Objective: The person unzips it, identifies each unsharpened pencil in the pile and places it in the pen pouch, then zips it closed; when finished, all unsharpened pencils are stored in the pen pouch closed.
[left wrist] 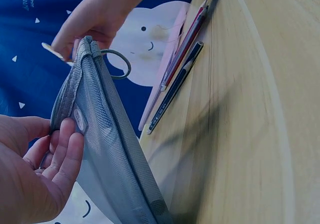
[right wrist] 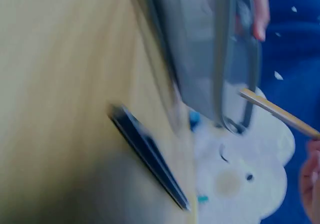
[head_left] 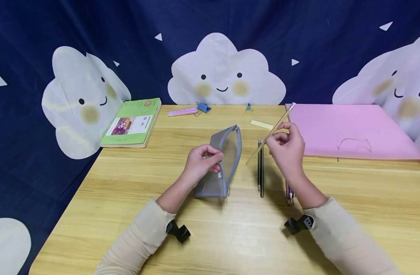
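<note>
My left hand pinches one zip edge of a grey mesh pencil case between thumb and fingers. The case stands tilted on the table with its zipped mouth gaping to the right. In my right hand is a yellowish pencil, pinched near its middle, its eraser end up and its lower end slanting down toward the case. The right wrist view shows the pencil's end close to the case's mouth. Dark pencils lie side by side below this pencil. Several more pencils lie partly hidden beneath my right wrist.
A green book lies at the back left. Along the back are a pink pen-like item, a blue binder clip, a small teal clip and a pale yellow strip. A pink sheet or folder covers the back right.
</note>
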A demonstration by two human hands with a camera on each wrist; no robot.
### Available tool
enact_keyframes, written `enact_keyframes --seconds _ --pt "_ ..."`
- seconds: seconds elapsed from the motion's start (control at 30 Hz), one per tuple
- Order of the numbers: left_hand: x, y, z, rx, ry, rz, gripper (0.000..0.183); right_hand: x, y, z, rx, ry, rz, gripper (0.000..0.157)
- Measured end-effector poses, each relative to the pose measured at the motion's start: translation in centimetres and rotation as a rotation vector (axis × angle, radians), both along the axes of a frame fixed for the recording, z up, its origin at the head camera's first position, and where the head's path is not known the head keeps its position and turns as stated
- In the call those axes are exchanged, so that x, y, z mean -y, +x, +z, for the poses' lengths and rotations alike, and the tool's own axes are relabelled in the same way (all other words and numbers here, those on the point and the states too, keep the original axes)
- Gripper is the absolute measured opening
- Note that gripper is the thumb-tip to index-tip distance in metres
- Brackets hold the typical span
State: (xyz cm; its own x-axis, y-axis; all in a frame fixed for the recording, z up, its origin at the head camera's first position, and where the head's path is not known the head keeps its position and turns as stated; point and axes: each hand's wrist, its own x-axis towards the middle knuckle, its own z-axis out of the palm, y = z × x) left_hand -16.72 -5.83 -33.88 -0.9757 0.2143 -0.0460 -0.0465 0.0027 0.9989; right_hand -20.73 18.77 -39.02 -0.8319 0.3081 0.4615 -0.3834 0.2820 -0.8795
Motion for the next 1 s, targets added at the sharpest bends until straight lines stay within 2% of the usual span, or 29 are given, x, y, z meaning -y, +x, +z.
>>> enact_keyframes --seconds 0.07,0.1,0.17,0.27,0.33,0.4,0.47,0.53,0.63,0.67,0.73,0.87,0.97,1.0 --pt "-0.1 0.0 -0.1 0.016 -0.005 0.008 0.015 0.2 -1.0 -2.5 -0.128 -0.09 0.066 0.035" --pt "-0.1 -0.2 -0.4 0.012 -0.005 0.012 0.015 1.0 -0.7 -2.5 -0.143 -0.135 0.094 0.035" --pt "-0.1 -0.3 -0.9 -0.006 -0.008 0.017 0.016 2.9 1.0 -0.8 -0.09 -0.175 0.134 0.034" --pt "0.1 -1.3 -3.2 -0.059 -0.008 0.014 0.024 5.4 3.5 1.9 0.17 -0.232 0.211 0.033" --pt "0.2 -2.1 -4.8 -0.088 0.006 0.007 0.03 6.6 4.7 3.3 0.383 -0.205 0.276 0.033" --pt "0.3 -2.7 -6.1 -0.103 0.017 -0.007 0.034 7.2 5.0 3.7 0.57 -0.187 0.369 0.035" --pt "0.2 -2.4 -5.7 -0.1 0.026 -0.016 0.032 7.4 5.1 3.7 0.7 -0.124 0.475 0.038" --pt "0.0 -1.4 -4.1 -0.084 0.026 -0.022 0.028 7.5 5.1 3.8 0.756 -0.026 0.573 0.04" --pt "-0.1 -0.2 -1.8 -0.05 0.03 -0.026 0.02 7.5 5.2 3.8 0.703 0.133 0.652 0.037" --pt "-0.1 0.1 -1.2 -0.042 0.031 -0.022 0.018 7.4 5.2 3.9 0.668 0.166 0.649 0.035" --pt "-0.1 0.2 -0.8 -0.04 0.042 -0.027 0.018 7.1 5.1 4.0 0.599 0.207 0.612 0.031" --pt "0.1 -0.8 -2.6 -0.055 0.042 -0.024 0.021 5.8 4.8 4.3 0.545 0.215 0.5 0.025" --pt "0.3 -2.0 -5.0 -0.064 0.039 -0.015 0.026 4.3 4.5 4.3 0.553 0.225 0.399 0.025" --pt "0.3 -2.3 -5.4 -0.069 0.045 -0.014 0.028 3.7 4.4 4.3 0.557 0.226 0.362 0.025"
